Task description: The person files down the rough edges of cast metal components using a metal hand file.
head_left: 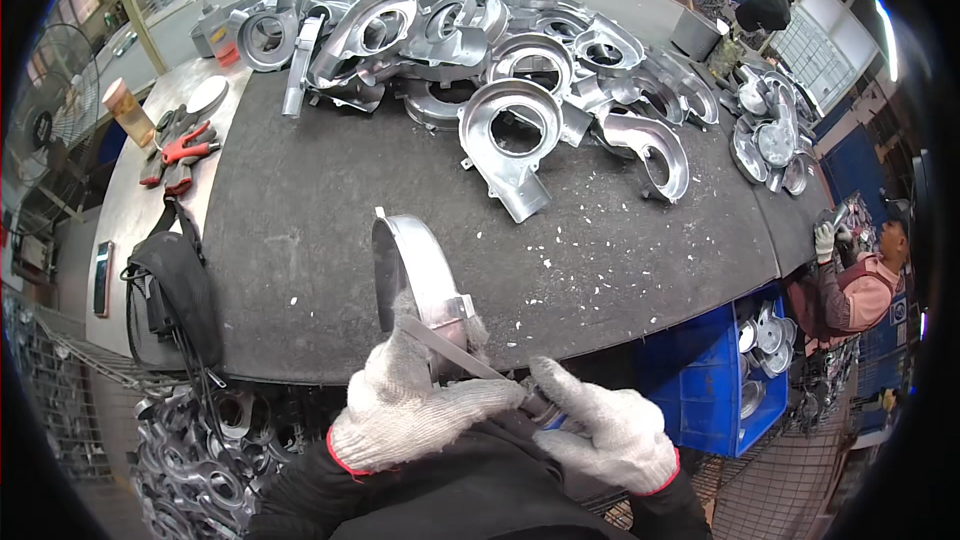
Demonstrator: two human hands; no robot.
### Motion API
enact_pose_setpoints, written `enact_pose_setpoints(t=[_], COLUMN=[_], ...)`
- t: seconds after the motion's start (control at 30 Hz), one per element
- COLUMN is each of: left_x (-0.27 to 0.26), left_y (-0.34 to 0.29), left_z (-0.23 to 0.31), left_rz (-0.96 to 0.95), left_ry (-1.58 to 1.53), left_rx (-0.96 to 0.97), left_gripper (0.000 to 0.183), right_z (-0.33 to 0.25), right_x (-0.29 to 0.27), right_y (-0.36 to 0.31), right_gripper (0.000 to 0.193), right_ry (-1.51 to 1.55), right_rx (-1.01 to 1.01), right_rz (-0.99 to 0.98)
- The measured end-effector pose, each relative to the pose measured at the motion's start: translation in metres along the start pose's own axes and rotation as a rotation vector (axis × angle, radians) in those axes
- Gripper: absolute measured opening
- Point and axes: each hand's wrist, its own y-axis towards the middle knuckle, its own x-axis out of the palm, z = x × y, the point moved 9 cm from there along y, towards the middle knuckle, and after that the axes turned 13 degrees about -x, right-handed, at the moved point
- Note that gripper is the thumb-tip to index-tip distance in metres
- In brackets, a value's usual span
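My left hand (405,405), in a white knitted glove, grips a silvery cast-metal blower housing (428,265) standing on edge at the near rim of the dark-topped table. A flat grey metal strip that looks like a file (450,348) slants across the near end of this housing. My right hand (610,425), gloved the same way, is closed round the strip's near end, close to my body. The fingers partly cover that end, so its handle is hard to make out. Beyond my hands, a similar housing (512,140) lies flat, its spout pointing toward me.
A heap of housings (450,30) covers the table's far side. Left are a black bag (175,285), red-and-grey gloves (185,152), a cup (128,112) and a phone (102,278). A blue crate (690,390) holds parts at right, near a co-worker (860,290). Castings (210,465) fill a lower-left wire cage.
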Motion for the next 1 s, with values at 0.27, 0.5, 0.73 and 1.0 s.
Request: enact_pose_setpoints(t=[0.27, 0.5, 0.73, 1.0], left_x=[-0.022, -0.036, -0.056, -0.054], left_y=[0.027, -0.011, -0.015, -0.015], left_z=[-0.005, -0.007, -0.033, -0.028], left_rz=[-0.092, -0.097, 0.022, -0.035], left_ry=[0.521, 0.259, 0.287, 0.458], left_rx=[0.124, -0.186, -0.274, -0.27], left_gripper=[0.043, 0.028, 0.025, 0.022], right_z=[0.005, 0.009, -0.001, 0.002], right_x=[-0.014, -0.008, -0.007, -0.001], right_y=[-0.016, -0.011, 0.022, 0.014], right_gripper=[0.074, 0.076, 0.071, 0.069], right_ry=[0.304, 0.169, -0.139, -0.141], right_rx=[-0.06, -0.049, 0.086, -0.033], right_rz=[0.297, 0.123, -0.25, -0.214])
